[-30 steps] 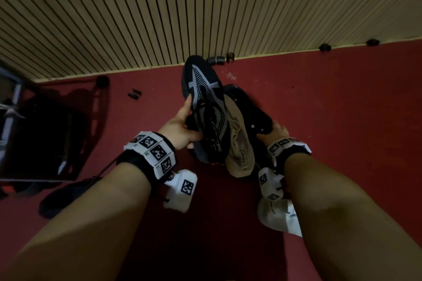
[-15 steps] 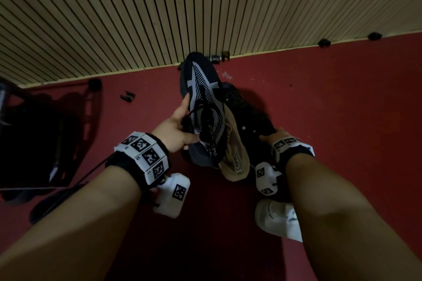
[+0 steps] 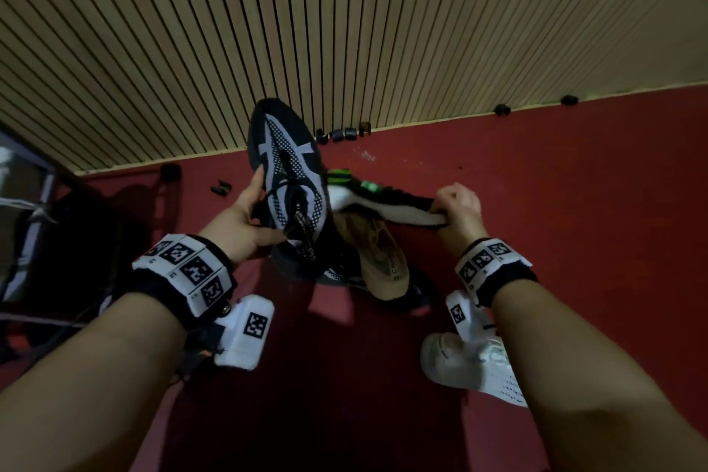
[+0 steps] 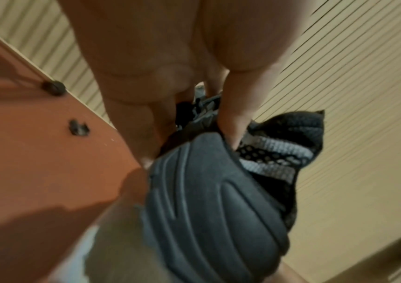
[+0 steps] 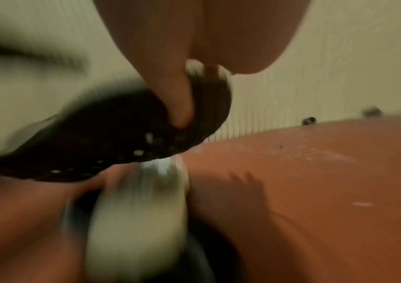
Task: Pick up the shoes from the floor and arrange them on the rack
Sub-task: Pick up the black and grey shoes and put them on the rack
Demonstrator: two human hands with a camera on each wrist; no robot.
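Note:
My left hand [image 3: 249, 218] grips a black and grey knit sneaker [image 3: 289, 180] off the floor, toe pointing at the wall; its grey ribbed sole [image 4: 209, 206] fills the left wrist view. My right hand [image 3: 456, 209] grips the heel end of a black shoe with a white sole and green marks [image 3: 387, 203], lifted and lying sideways; the right wrist view shows that shoe [image 5: 112, 137] blurred. Under both, a tan shoe [image 3: 383, 261] lies on the red floor [image 3: 555, 222]. A white sneaker [image 3: 467, 364] rests by my right forearm.
A slatted wooden wall [image 3: 344, 31] rises just behind the shoes. Small black clips [image 3: 341, 134] lie along its base. A dark metal frame [image 3: 34, 234] stands at the far left. Open red floor stretches to the right.
My right hand has lifted the black white-soled shoe up and to the right off the pile, turning it sideways. The tan shoe is now uncovered. The left hand still holds its sneaker.

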